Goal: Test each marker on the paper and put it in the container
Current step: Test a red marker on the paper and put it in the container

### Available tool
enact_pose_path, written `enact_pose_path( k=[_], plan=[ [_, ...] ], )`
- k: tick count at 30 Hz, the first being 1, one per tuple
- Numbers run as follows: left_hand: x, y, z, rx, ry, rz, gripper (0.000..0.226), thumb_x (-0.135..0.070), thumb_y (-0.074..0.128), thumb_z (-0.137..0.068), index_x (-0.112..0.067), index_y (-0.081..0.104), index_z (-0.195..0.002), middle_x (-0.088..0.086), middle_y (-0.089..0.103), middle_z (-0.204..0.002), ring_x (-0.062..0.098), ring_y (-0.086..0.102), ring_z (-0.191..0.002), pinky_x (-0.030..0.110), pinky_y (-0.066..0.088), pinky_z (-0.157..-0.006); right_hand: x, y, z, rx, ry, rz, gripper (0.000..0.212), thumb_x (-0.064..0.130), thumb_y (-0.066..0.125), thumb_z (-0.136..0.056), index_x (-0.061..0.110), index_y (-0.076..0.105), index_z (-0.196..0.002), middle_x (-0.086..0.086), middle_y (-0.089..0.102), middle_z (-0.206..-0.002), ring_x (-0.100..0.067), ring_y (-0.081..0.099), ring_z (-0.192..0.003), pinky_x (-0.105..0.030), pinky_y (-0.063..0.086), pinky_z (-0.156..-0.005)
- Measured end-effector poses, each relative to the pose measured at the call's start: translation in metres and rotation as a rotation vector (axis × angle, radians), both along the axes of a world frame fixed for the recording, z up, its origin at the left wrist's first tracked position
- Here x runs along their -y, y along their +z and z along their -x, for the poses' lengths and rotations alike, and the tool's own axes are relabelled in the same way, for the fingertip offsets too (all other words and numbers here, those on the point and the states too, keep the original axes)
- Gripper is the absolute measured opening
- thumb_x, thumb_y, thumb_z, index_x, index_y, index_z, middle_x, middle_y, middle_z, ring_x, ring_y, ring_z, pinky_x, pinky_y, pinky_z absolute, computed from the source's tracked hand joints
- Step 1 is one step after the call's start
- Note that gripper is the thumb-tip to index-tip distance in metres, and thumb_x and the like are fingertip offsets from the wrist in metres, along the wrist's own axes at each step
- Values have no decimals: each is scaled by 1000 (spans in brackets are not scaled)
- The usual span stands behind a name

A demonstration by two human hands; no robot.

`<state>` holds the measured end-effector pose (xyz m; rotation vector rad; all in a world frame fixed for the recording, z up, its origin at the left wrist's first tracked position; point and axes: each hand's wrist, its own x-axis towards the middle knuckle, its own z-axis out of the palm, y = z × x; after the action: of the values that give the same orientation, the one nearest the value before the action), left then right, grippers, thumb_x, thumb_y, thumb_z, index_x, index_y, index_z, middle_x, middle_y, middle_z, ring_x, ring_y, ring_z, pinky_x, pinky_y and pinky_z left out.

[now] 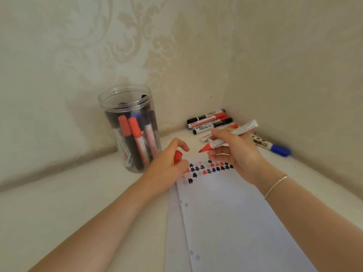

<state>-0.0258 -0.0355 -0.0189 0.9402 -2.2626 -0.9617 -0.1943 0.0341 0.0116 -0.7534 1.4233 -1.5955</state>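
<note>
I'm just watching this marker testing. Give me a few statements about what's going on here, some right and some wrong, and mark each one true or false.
1. The right hand holds an uncapped red marker. True.
2. The red cap is in the left hand. True.
3. The clear container is empty. False: several red, black and blue markers stand in it.
4. The paper has no marks on it. False: rows of black, red and blue test marks run across its far end.
5. A blue-capped marker lies on the surface to the right of the hands. True.
6. The marker's tip is pressed on the paper. False: it hangs above it.
</note>
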Motion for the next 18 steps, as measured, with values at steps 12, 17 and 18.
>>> enact_pose_path(
  k=[12,17,18],
  plan=[
    [12,-9,-5,226,-49,147,20,-10,53,-86,-24,65,-91,-29,50,-46,-7,48,-50,13,29,-46,9,-33,-37,-207,-86,-25,21,5,60,-83,4,50,-65,-18,59,-54,-20,49,-35,-23,40,-40],
    [11,-14,-6,229,-41,172,13,-17,57,-86,-27,62,-90,-28,50,-48,-2,46,-48,18,26,-47,11,-40,-40,-498,-201,-141,21,4,58,-71,7,43,-57,-9,42,-50,-18,35,-49,-21,28,-41],
    [12,-14,-6,231,-43,175,12,-17,57,-87,-27,63,-91,-30,50,-48,-3,46,-48,17,25,-46,10,-41,-41,-524,-204,-146,20,3,58,-71,6,43,-58,-8,40,-50,-18,34,-50,-20,26,-39]
  ],
)
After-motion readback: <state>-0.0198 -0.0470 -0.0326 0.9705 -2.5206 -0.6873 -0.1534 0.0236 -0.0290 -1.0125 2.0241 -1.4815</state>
